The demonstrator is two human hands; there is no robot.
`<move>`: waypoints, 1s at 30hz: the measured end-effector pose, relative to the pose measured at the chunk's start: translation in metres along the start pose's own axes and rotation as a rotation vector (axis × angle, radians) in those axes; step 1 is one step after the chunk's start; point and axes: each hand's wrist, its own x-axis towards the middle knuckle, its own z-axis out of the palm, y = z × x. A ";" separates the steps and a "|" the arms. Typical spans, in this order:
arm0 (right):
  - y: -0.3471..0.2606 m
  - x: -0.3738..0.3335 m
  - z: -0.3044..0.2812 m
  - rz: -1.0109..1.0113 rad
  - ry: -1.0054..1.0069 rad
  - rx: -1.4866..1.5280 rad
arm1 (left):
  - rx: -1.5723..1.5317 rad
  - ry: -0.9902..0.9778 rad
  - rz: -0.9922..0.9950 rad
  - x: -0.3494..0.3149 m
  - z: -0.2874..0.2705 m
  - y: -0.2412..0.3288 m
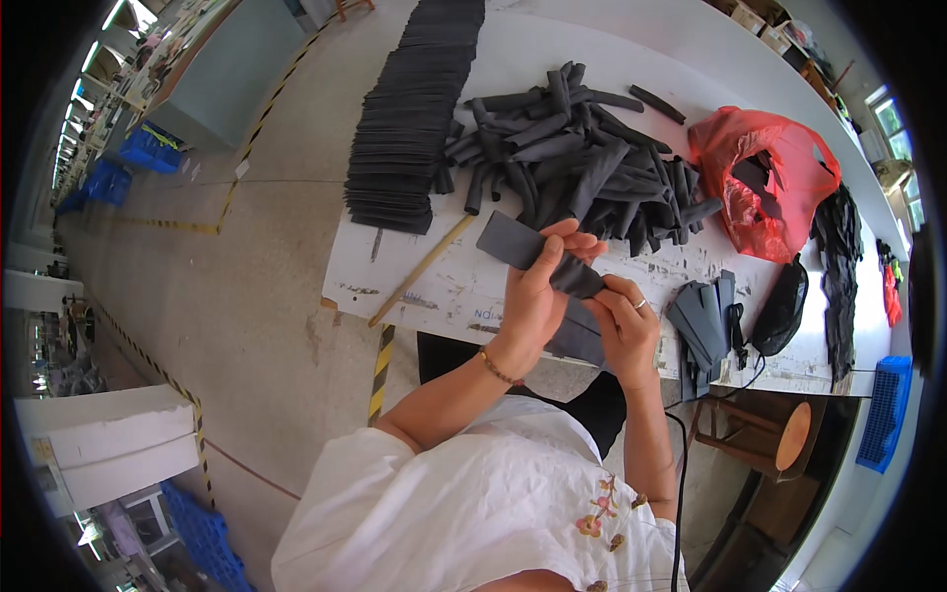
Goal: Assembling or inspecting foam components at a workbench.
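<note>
My left hand (533, 286) is closed around a flat dark grey strip (509, 240), its thumb pressed on top and its fingers behind. One end of the strip sticks out past the thumb. Between my hands, a wrinkled black fabric piece (575, 277) lies in line with the strip; whether it wraps around the strip I cannot tell. My right hand (628, 326) pinches the near end of that fabric. Under my hands, another dark piece (578, 337) lies at the table's near edge. Just beyond them is a heap of black fabric tubes (592, 163).
A long stack of flat black fabric pieces (404, 138) runs along the table's (444, 286) left side. A wooden stick (424, 268) lies nearby. To the right are a red plastic bag (764, 183), loose grey strips (700, 321), a black pouch (782, 308) and a wooden stool (792, 436).
</note>
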 end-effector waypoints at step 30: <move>0.019 -0.009 -0.017 -0.293 0.292 -0.182 | 0.121 0.199 -0.333 -0.014 -0.021 -0.001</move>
